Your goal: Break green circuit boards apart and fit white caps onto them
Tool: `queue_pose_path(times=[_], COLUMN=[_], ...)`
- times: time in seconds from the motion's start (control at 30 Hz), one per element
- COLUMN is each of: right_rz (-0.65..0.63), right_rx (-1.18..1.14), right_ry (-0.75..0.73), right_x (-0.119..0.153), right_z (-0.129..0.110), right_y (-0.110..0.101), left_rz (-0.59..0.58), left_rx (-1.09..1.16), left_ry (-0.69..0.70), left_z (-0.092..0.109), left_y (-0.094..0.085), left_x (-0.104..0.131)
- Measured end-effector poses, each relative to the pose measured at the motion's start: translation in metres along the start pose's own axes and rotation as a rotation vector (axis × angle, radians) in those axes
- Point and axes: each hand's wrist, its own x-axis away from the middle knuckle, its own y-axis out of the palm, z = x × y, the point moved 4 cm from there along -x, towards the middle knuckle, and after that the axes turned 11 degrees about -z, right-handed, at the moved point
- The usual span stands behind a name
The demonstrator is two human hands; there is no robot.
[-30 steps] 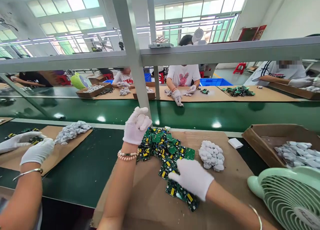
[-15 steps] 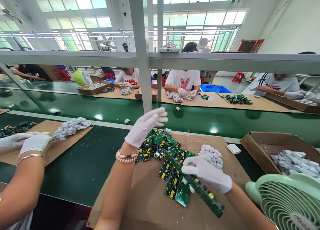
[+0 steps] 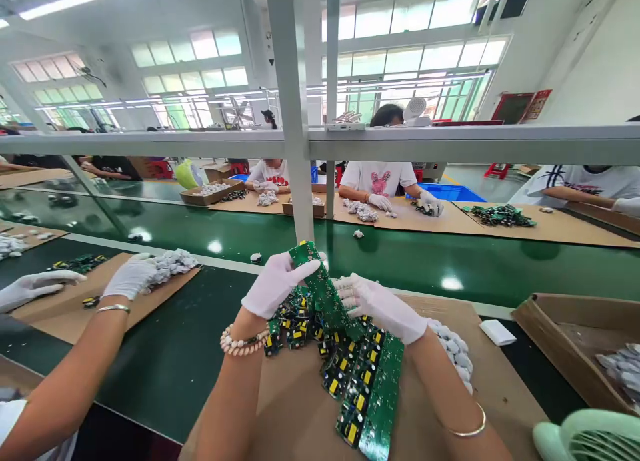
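My left hand (image 3: 270, 287), in a white glove, grips the upper end of a green circuit board strip (image 3: 320, 284), thumb across its face. The strip slants down to the right above a pile of circuit boards (image 3: 295, 331). Close by its right edge is my gloved right hand (image 3: 383, 304), fingers spread; whether the fingertips touch the strip I cannot tell. Below lie more board strips with yellow and black components, and one flat green strip (image 3: 383, 397). All rest on a cardboard sheet (image 3: 293, 397). My right forearm partly hides a heap of small white pieces (image 3: 455, 347).
Right of the sheet stand a cardboard box (image 3: 565, 341) of white pieces and a pale green fan (image 3: 590, 437). A metal post (image 3: 295, 114) rises ahead by the green belt (image 3: 225, 237). At left, a co-worker's gloved hand (image 3: 129, 277) touches white pieces.
The long board strip was in my right hand; now my left hand grips a strip and my right hand's fingers are spread. The view has tilted up. The co-worker's hand reached the white heap.
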Motion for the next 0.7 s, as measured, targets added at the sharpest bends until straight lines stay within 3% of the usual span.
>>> queue_pose_path(times=[0.1,0.23,0.43,0.7], right_rz=[-0.034,-0.112,0.055,0.073], right_rx=[0.158,0.118,0.119,0.004], right_ry=[-0.010,0.042,0.080,0.095], right_x=[-0.002,-0.005,-0.013,-0.017], right_z=[0.010,0.021,0.027,0.036], right_y=[-0.001,0.007,-0.002,0.000], left_rz=[0.091,0.134,0.115,0.183], left_rx=[0.089,0.224,0.101,-0.043], left_ry=[0.025,0.095,0.250,0.275], left_z=[-0.004,-0.007,-0.002,0.001], left_y=[-0.009,-0.004,0.016,0.025], left_x=[-0.002,-0.012,-0.019,-0.009])
